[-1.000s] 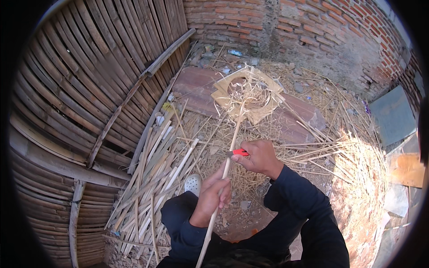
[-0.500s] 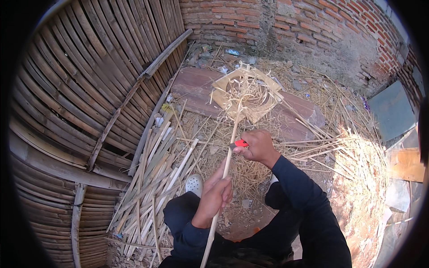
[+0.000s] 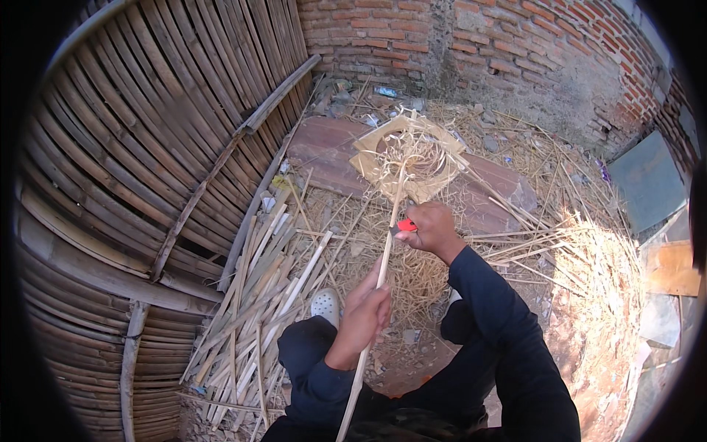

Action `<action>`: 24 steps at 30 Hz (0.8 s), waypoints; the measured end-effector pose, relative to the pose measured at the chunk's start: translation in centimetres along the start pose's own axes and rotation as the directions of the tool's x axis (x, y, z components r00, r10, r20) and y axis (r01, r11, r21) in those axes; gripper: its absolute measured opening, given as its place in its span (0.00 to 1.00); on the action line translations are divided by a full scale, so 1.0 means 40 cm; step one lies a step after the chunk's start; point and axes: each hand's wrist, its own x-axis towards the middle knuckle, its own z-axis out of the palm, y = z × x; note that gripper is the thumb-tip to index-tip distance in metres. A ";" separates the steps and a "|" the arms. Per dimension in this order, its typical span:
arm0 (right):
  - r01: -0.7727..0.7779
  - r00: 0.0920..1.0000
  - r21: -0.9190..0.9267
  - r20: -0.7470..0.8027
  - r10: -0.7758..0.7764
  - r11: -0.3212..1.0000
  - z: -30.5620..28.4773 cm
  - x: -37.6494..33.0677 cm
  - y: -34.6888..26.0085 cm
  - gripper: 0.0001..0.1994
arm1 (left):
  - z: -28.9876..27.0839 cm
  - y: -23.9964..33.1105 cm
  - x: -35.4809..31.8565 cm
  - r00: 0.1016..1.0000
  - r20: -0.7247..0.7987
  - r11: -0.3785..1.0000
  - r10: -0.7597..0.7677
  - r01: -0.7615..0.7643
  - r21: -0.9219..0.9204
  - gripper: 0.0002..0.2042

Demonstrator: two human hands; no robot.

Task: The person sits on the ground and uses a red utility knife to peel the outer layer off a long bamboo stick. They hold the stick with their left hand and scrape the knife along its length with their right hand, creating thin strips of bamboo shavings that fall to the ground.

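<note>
My left hand is closed around a long pale bamboo strip, which slants up and away from my lap. In my right hand is a cutter knife with a red handle; its blade lies against the strip, farther along than my left hand. The strip's far end reaches a light-brown square frame with a round opening. Curly bamboo shavings fill the opening and cling round the strip's far end, hiding its tip.
Split bamboo strips lie piled on the left, beside my pale clog. A reddish-brown board lies under the frame. A bamboo slat wall rises at left, a brick wall behind. Loose sticks lie at right among shavings.
My right hand with the cutter knife has moved slightly away from me along the strip. My left hand still grips the strip, and the whole view has shifted a little.
</note>
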 end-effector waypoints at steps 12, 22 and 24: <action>-0.501 0.864 -0.102 -0.117 0.490 0.859 -0.020 -0.044 0.179 0.17 | 0.029 -0.055 -0.003 0.994 0.082 0.989 -0.067 0.055 0.134 0.28; -0.359 0.928 0.239 0.194 0.317 0.902 -0.119 -0.013 -0.104 0.22 | -0.030 -0.012 0.018 0.978 0.205 0.812 -0.026 0.141 -0.567 0.25; -0.224 0.965 0.258 0.197 0.176 0.940 -0.123 -0.013 -0.128 0.21 | -0.030 -0.013 0.018 0.970 0.240 0.798 -0.025 0.163 -0.579 0.19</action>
